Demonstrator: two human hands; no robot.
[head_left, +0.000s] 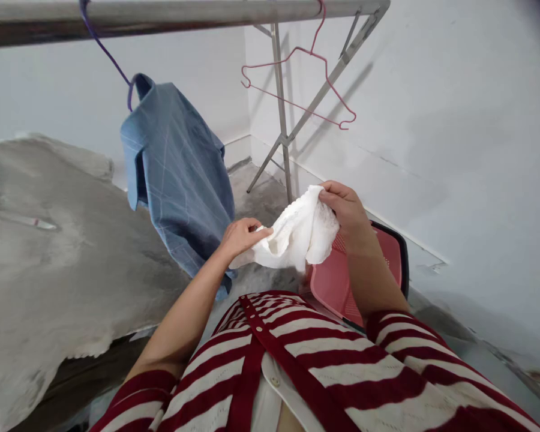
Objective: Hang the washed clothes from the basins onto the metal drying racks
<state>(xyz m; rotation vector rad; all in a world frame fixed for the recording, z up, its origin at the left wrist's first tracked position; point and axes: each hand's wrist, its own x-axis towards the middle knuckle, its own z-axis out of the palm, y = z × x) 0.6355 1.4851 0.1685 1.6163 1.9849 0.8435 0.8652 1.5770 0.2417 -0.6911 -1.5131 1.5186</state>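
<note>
A white lace-trimmed cloth (297, 231) is held up between the two hands, in front of the wearer's chest and above a pink plastic laundry basket (337, 282). The hands are apart, with the cloth bunched and slackly stretched between them. One edge is pinched by the fingers of the left hand (240, 237), and the upper part is gripped by the right hand (344, 210). The basket, edged with a black rim (404, 258), is partly hidden by the right forearm and is seen just beside the base of a white wall (432, 120).

A blue pinstriped shirt (175, 180) is hung from a purple hanger (103, 57) on the metal rail (162, 12) of a drying rack, to the left of the hands and beyond them. An unused pink wire hanger (297, 84) is hooked over the same rail further along. A large grey fabric sheet (63, 252) is spread across the left of the view, with its scalloped edge hanging low, and a concrete floor (261, 192) is seen below the rack. A red-and-white striped top (324, 360) with a red strap is worn by the person.
</note>
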